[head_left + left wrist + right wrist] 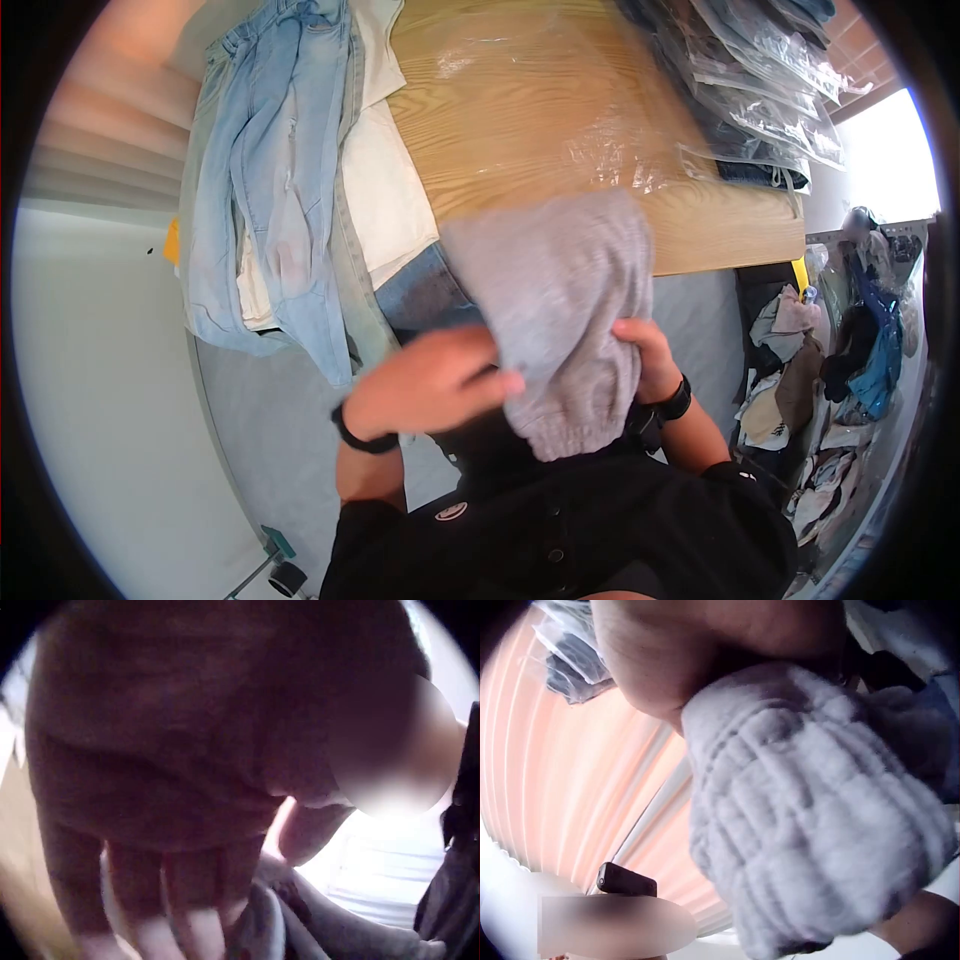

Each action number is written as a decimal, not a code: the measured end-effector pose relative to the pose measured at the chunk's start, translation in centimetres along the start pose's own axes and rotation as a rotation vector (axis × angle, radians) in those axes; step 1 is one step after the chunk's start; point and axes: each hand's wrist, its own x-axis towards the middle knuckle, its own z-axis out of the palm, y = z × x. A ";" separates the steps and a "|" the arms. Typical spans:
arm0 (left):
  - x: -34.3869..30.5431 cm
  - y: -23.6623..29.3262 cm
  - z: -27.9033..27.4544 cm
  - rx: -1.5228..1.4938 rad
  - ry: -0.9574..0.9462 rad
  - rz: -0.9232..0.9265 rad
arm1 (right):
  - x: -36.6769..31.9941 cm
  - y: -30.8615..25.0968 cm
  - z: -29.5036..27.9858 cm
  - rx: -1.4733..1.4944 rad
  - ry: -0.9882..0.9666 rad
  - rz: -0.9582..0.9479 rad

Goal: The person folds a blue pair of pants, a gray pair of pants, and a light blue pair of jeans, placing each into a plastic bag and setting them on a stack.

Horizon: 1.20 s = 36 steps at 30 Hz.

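A grey knit garment (565, 290) with a gathered elastic band hangs folded in front of the person's body, overlapping the table's front edge in the head view. My right hand (655, 365) grips its right side, thumb on the near face and the other fingers hidden behind the cloth. In the right wrist view the ribbed elastic band (802, 802) fills the middle, just below the palm. My left hand (430, 385), slightly blurred, is at the garment's left edge, its thumb overlapping the cloth. Its fingers (135, 900) look fairly straight in the left wrist view, beside grey cloth.
Light blue jeans (285, 170) and white trousers (385, 190) lie at the table's left, hanging over its front. Clear plastic lies on the wooden table (480, 110). Bagged garments (750, 90) are stacked at the back right. More clothes (800, 370) sit on the right.
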 end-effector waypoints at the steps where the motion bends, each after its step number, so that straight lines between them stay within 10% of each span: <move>1: 1.1 0.3 -1.5 0.097 0.096 0.008 | -0.3 -0.3 -0.4 0.067 0.025 -0.018; 4: 5.9 0.1 -3.0 0.448 0.579 0.109 | -1.2 -1.8 -2.0 0.177 0.018 -0.097; 12: 13.9 -5.9 -2.6 0.956 0.514 0.192 | -1.8 -2.3 -5.6 0.235 -0.037 -0.234; 19: 13.6 -4.1 -3.6 0.877 0.406 0.007 | -1.6 -2.0 -5.8 0.222 -0.091 -0.094; 24: 12.5 -1.1 -4.2 0.735 0.729 0.179 | -1.7 -2.5 -4.8 0.140 -0.066 -0.035; 36: 9.0 2.4 -3.4 0.668 0.619 0.436 | 2.2 -6.5 0.6 0.250 -0.042 -0.040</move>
